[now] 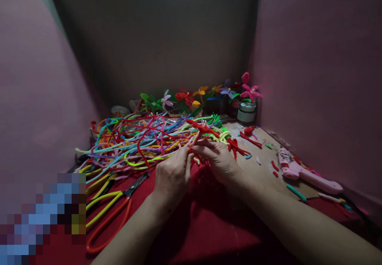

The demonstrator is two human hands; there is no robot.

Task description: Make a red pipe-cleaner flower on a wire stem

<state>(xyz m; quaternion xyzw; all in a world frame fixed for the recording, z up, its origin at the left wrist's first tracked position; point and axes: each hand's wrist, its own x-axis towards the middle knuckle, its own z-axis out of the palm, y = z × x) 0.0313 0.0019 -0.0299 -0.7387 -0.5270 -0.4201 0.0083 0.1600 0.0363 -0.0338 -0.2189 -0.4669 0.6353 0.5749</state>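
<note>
Both hands meet over the red cloth (pixel 179 233), fingertips pinched together. Between them rises a red pipe-cleaner flower (pixel 203 128) with pale tips at its centre. My left hand (pixel 174 169) is closed low on its stem. My right hand (pixel 216 157) is closed around the same spot from the other side; the exact grip is partly hidden by the fingers. Behind the hands spreads a large tangle of multicoloured pipe cleaners (pixel 152 133). More red pipe-cleaner pieces (pixel 235 147) lie just right of my right hand.
Scissors (pixel 128 191) with red and yellow handles lie at left. On the right are a pink glue gun (pixel 310 177) and short pipe-cleaner offcuts on a board (pixel 259 177). Finished pipe-cleaner flowers (pixel 185 96) and a jar (pixel 246 113) stand along the back. Pink panels (pixel 322 78) flank both sides.
</note>
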